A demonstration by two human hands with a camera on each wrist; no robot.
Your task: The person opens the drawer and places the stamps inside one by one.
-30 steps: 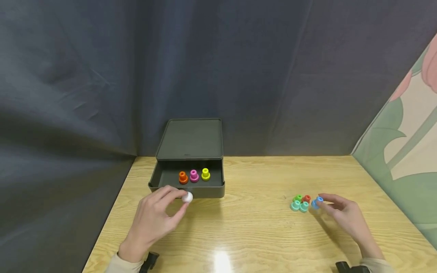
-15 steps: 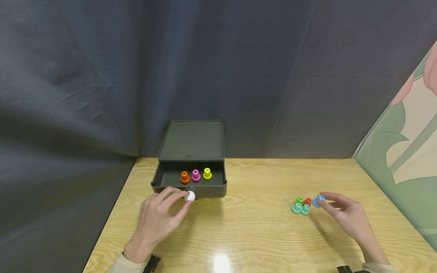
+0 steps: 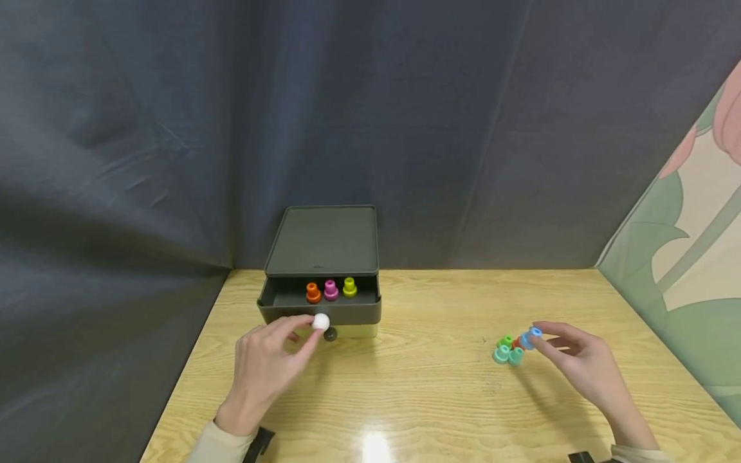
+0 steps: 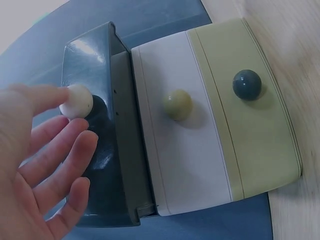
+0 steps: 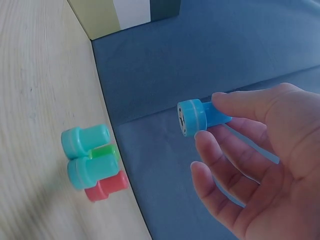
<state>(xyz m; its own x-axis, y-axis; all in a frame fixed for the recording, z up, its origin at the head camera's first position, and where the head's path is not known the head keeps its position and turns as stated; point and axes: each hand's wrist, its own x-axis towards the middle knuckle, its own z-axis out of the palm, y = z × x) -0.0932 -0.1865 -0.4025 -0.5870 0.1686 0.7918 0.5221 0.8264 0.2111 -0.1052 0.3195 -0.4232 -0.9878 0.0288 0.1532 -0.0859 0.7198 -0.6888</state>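
My left hand (image 3: 263,370) pinches the white round knob (image 3: 321,322) of a dark grey drawer (image 3: 356,314), the top one of a small cabinet (image 3: 327,238). That drawer stands pulled out, with an orange stamp (image 3: 313,294), a pink stamp (image 3: 331,290) and a yellow stamp (image 3: 350,287) inside. Over on the right, my right hand (image 3: 587,366) holds a blue stamp (image 5: 194,118) between thumb and fingers, its printed face showing in the right wrist view. Beside it on the table are two teal stamps (image 3: 501,354), a green stamp (image 3: 506,341) and a partly hidden red stamp (image 5: 107,186).
Below the grey drawer, the left wrist view shows a white drawer (image 4: 175,155) with a yellowish knob (image 4: 178,105) and a pale green drawer (image 4: 255,140) with a dark knob (image 4: 247,85). A dark curtain (image 3: 428,141) hangs behind the wooden table (image 3: 428,366).
The grey drawer has slid partway inward with my left hand on its knob, baring the dark knob below. My right hand has raised the blue stamp and shifted it slightly left.
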